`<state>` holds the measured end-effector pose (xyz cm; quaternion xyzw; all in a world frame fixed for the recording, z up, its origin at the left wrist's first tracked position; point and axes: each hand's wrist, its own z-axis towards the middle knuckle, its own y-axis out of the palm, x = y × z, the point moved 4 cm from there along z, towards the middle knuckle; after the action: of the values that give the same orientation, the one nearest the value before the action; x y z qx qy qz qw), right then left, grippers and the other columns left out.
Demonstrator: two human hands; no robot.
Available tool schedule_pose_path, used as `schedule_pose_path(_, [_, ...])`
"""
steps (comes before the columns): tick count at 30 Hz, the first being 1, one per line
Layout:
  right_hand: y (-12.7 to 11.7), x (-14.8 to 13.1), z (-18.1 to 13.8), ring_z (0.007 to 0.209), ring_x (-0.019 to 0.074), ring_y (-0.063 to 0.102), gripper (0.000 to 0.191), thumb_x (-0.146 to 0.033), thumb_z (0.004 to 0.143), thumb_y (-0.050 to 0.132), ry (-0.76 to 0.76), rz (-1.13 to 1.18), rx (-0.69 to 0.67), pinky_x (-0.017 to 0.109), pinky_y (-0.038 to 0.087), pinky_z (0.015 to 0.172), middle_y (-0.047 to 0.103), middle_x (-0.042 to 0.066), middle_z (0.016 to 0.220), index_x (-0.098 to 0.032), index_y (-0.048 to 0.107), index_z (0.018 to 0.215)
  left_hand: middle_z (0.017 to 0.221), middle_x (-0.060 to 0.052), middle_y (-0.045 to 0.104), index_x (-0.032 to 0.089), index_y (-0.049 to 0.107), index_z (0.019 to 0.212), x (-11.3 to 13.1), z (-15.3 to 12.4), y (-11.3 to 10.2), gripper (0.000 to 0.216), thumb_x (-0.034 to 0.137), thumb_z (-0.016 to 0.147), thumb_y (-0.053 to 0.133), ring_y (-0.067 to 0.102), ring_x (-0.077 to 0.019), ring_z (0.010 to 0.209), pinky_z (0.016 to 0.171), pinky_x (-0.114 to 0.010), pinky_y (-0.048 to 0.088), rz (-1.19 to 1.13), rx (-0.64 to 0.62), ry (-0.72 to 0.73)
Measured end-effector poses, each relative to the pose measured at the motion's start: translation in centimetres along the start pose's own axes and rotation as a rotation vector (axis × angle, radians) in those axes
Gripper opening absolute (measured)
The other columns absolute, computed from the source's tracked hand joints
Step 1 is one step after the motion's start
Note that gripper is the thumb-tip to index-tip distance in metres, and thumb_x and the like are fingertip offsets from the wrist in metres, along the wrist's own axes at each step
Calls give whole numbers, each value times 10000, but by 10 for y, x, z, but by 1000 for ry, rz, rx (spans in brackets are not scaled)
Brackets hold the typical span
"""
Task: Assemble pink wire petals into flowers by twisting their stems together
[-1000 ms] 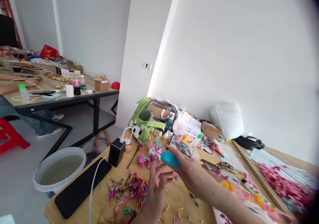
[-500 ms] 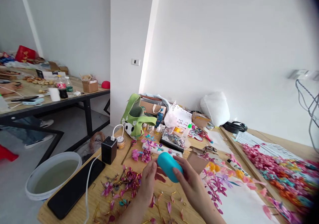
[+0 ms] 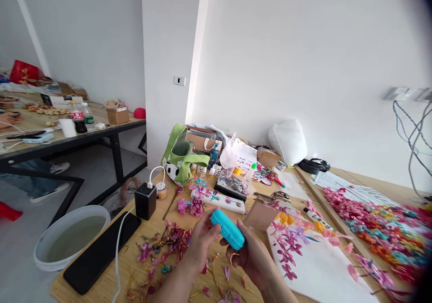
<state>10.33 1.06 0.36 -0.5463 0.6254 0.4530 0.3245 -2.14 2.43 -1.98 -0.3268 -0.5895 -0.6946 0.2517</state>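
Observation:
A turquoise oblong case point(image 3: 228, 229) with a clasp on its side is held above the wooden table, tilted down to the right. My left hand point(image 3: 202, 235) grips its left end, thumb on the front by the clasp. Around its right end my right hand point(image 3: 251, 251) is closed, fingers curled underneath. The lid looks closed, and what is inside cannot be seen. Below and left of the hands lie loose magenta petals on gold wires point(image 3: 175, 240). White paper with purple flower sprays point(image 3: 286, 249) lies right of my right hand.
A black phone point(image 3: 101, 253) and a charger block point(image 3: 145, 201) with a white cable sit at the left edge, above a bucket of water point(image 3: 72, 235). Behind are a green bag point(image 3: 182, 159) and a tray of small parts point(image 3: 232, 185). Colourful petals point(image 3: 378, 222) cover the right side.
The case has been turned so its clasp side now faces me. My right hand has shifted lower, from the top to around the right end. The view has moved slightly.

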Motion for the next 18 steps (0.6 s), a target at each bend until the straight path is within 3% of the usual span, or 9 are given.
schedule_pose_path(3, [-10, -13, -6, 782, 229, 649, 429, -536, 862, 468, -436, -451, 213, 319, 554, 586, 653, 112, 939, -161, 580, 1038, 958, -77, 628, 181, 556, 1176, 0, 2, -2, 470, 333, 751, 690, 584, -192, 858, 759, -312, 463, -6, 61, -14])
schedule_pose_path(5, [-7, -22, -16, 964, 263, 609, 420, -504, 849, 518, -755, -770, 311, 389, 544, 765, 614, 113, 1081, -199, 553, 1136, 971, -88, 632, 181, 536, 1178, 0, 4, -2, 485, 320, 743, 700, 596, -200, 858, 744, -321, 479, -10, 72, -20])
schedule_pose_path(8, [7, -23, -25, 1039, 259, 580, 382, -384, 878, 533, -1072, -1146, 256, 389, 523, 830, 597, 102, 1143, -244, 511, 1233, 981, -96, 639, 173, 536, 1144, -2, 4, -1, 477, 296, 722, 722, 601, -194, 855, 735, -315, 493, -6, 84, -4])
schedule_pose_path(13, [21, -19, -24, 975, 243, 623, 329, -252, 946, 403, -1315, -1465, 275, 350, 545, 778, 652, 118, 1083, -170, 514, 1245, 947, -88, 653, 167, 547, 1091, -6, 3, -3, 439, 294, 712, 731, 608, -174, 813, 721, -308, 508, -30, 134, 3])
schedule_pose_path(18, [25, -17, -22, 945, 249, 636, 322, -220, 952, 357, -1391, -1578, 344, 340, 533, 767, 672, 132, 1062, -116, 554, 1185, 911, -75, 668, 166, 573, 1052, -8, 3, -4, 413, 305, 700, 738, 619, -165, 765, 724, -311, 514, -61, 151, -16])
